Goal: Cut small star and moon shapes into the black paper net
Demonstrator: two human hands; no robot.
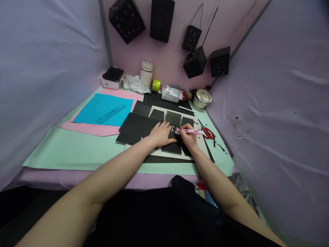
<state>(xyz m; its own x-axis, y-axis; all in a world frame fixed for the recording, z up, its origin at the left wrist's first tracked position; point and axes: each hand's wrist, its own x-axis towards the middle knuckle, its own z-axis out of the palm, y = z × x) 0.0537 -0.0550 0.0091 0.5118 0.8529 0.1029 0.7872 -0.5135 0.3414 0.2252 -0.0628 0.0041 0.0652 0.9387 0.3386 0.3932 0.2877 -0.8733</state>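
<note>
My left hand [161, 133] lies flat with fingers spread on the black card [140, 127], pressing it to the stack. My right hand [189, 136] is closed around a slim pink-and-white pen-shaped tool [192, 131]; its exact kind is too small to tell. The tool's tip end meets the card beside several small white star and moon shapes [176, 129], just right of my left fingertips. Beneath lies a pale sheet [167, 156] with dark panels showing through or on it. Red-handled scissors [208, 133] rest just right of my right hand.
Black scraps [221, 148] lie at the right. A blue sheet [102, 106] with a clear ruler [111, 114] covers pink paper at left. Along the back stand a white bottle [146, 73], yellow tape [156, 85], a clear box [171, 94] and a lidded pot [202, 98]. Black boxes [194, 63] hang above.
</note>
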